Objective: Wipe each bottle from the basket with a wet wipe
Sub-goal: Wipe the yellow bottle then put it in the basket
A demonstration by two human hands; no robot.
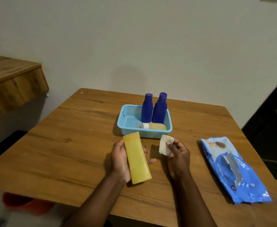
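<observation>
Fingers of my left hand [120,158] curl round the yellow bottle [137,158], gripping it from below with the thumb on its left edge and the fingertips showing past its right edge. I see the bottle held just above the table [68,145], lying lengthwise, one end pointing toward the blue basket [129,124] and almost reaching the basket's near wall. My right hand [178,154] pinches a folded wet wipe [164,145] between thumb and fingers, just right of the bottle and not touching it, also close in front of the basket. Inside the basket two dark blue bottles [159,109] stand upright against its far right side, and a small pale bottle with a white cap [154,126] lies on its side along the near wall. Well to the right of the basket a blue wipes pack [232,171] lies flat on the table.
</observation>
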